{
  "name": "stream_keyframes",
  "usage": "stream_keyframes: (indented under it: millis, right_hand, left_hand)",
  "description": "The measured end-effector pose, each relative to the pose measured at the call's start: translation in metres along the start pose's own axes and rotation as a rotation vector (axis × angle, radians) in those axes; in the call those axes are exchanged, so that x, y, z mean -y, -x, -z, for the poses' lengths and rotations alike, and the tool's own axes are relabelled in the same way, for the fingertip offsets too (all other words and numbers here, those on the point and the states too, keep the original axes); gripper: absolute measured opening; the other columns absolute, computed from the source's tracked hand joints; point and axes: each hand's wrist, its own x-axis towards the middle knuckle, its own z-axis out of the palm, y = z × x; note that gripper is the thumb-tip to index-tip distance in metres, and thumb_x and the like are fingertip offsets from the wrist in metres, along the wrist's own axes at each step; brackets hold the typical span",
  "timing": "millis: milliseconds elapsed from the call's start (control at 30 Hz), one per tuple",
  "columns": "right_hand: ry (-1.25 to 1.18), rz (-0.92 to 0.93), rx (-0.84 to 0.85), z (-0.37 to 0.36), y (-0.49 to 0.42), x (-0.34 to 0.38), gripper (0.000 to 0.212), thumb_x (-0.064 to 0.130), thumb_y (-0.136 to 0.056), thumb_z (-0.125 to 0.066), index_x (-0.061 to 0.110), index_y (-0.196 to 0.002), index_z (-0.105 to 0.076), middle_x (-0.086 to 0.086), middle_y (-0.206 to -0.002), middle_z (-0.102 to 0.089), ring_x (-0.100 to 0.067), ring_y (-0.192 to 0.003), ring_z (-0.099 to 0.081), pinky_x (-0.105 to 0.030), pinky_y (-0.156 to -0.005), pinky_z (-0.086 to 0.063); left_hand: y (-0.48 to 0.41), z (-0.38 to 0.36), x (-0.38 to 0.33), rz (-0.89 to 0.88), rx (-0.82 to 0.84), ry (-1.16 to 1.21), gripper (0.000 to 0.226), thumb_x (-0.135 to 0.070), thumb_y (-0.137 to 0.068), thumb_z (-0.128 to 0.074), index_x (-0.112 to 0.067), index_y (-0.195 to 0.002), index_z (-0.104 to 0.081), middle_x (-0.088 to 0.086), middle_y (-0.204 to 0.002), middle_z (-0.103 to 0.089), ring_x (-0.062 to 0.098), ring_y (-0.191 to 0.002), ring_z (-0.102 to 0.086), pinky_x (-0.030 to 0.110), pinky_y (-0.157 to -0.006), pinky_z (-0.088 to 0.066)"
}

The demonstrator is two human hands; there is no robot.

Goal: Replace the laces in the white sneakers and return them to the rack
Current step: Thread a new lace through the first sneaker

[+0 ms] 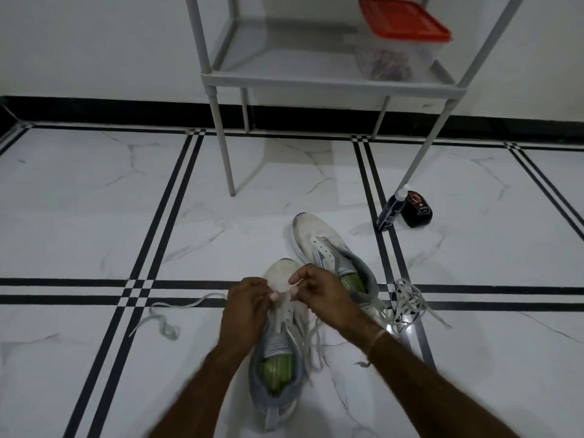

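The near sneaker (275,346) lies on the floor (94,216), toe pointing away from you. Your left grip (249,300) and right grip (320,295) meet over its toe end, each seemingly pinching the lace (303,336).

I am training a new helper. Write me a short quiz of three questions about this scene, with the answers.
1. True or false: the far sneaker has no lace in its eyelets.
2. What stands on the rack? A) a container with a red lid B) a sneaker C) a bottle
3. Fill in: the left hand and the right hand pinch the lace of the ____ sneaker.
Key: 1 true; 2 A; 3 near.
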Motion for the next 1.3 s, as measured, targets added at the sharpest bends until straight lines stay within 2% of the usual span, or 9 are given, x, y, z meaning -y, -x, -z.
stream_keyframes:
  millis: [100,233,400,567,667,733,900,1067,1300]
  right_hand:
    - [-0.053,-0.033,0.024,0.041,0.014,0.019,0.013,0.004,-0.1,-0.059,0.01,-0.096,-0.071,-0.016,-0.09,-0.074,-0.005,-0.078,-0.069,-0.02,-0.073,-0.056]
    - [-0.002,-0.026,0.177,0.044,0.022,0.027,0.011,0.007,-0.103,-0.056,0.009,-0.104,-0.066,-0.01,-0.091,-0.076,-0.013,-0.089,-0.072,-0.026,-0.083,-0.058]
    - [-0.058,-0.002,0.067,0.041,0.021,0.024,0.009,0.008,-0.101,-0.06,0.005,-0.108,-0.065,-0.01,-0.083,-0.073,-0.005,-0.074,-0.068,-0.02,-0.069,-0.052]
    - [0.063,0.012,0.068,0.057,0.021,0.022,0.019,0.002,-0.101,-0.055,0.005,-0.109,-0.072,-0.007,-0.089,-0.075,0.001,-0.082,-0.069,-0.011,-0.077,-0.05]
    - [0.04,0.077,0.142,0.036,0.013,0.031,0.013,0.006,-0.101,-0.058,0.009,-0.109,-0.068,-0.009,-0.091,-0.078,-0.017,-0.095,-0.074,-0.032,-0.091,-0.057]
    - [-0.016,0.099,0.127,0.03,0.009,0.036,0.008,0.011,-0.1,-0.062,0.01,-0.108,-0.064,-0.013,-0.091,-0.077,-0.027,-0.095,-0.075,-0.043,-0.091,-0.059]
    - [0.054,0.078,0.053,0.047,0.0,0.031,0.014,0.007,-0.099,-0.061,0.013,-0.103,-0.073,-0.006,-0.085,-0.076,-0.013,-0.088,-0.072,-0.028,-0.087,-0.055]
    - [0.053,0.038,0.169,0.017,0.002,0.036,0.014,0.002,-0.102,-0.056,0.001,-0.112,-0.066,-0.018,-0.098,-0.075,0.002,-0.08,-0.071,-0.018,-0.069,-0.056]
    - [0.115,0.042,0.111,0.016,-0.012,0.025,0.012,0.006,-0.1,-0.06,0.004,-0.099,-0.073,-0.002,-0.08,-0.072,-0.003,-0.074,-0.067,-0.022,-0.066,-0.055]
  left_hand:
    - [0.001,0.011,-0.005,0.233,-0.175,0.135,0.042,-0.056,-0.087,-0.057,-0.018,-0.094,-0.074,0.001,-0.103,-0.072,0.026,-0.106,-0.066,0.042,-0.092,-0.051]
    - [0.002,0.008,-0.06,-0.036,-0.064,0.087,0.043,-0.053,-0.099,-0.042,-0.029,-0.13,-0.057,-0.014,-0.126,-0.062,0.002,-0.117,-0.056,0.024,-0.101,-0.043]
    - [-0.011,0.002,-0.068,0.04,0.024,0.164,0.028,-0.021,-0.103,-0.056,-0.024,-0.078,-0.067,-0.013,-0.068,-0.066,0.008,-0.069,-0.062,0.023,-0.065,-0.047]
    - [-0.008,0.036,-0.031,0.226,-0.424,-0.101,0.027,-0.038,-0.101,-0.052,-0.018,-0.1,-0.069,0.007,-0.103,-0.071,0.034,-0.104,-0.063,0.046,-0.09,-0.051]
    - [-0.001,0.018,-0.07,-0.055,-0.065,0.034,0.036,-0.046,-0.103,-0.046,-0.026,-0.131,-0.058,-0.008,-0.125,-0.066,0.01,-0.115,-0.059,0.033,-0.097,-0.047]
    - [0.002,0.005,-0.081,-0.142,0.131,0.062,0.019,-0.041,-0.103,-0.05,-0.032,-0.108,-0.067,-0.012,-0.094,-0.073,0.002,-0.088,-0.067,0.027,-0.078,-0.052]
    - [-0.012,0.049,-0.03,0.151,-0.263,-0.222,0.036,-0.037,-0.103,-0.05,-0.027,-0.07,-0.06,-0.005,-0.075,-0.071,0.019,-0.071,-0.066,0.03,-0.068,-0.05]
    - [-0.002,0.036,-0.047,-0.093,-0.179,-0.134,0.034,-0.046,-0.102,-0.048,-0.03,-0.129,-0.061,-0.01,-0.123,-0.068,0.012,-0.113,-0.062,0.035,-0.095,-0.049]
    - [-0.01,0.046,-0.025,-0.043,-0.106,-0.203,0.031,-0.036,-0.1,-0.057,-0.031,-0.07,-0.06,-0.016,-0.06,-0.059,0.0,-0.059,-0.055,0.023,-0.058,-0.037]
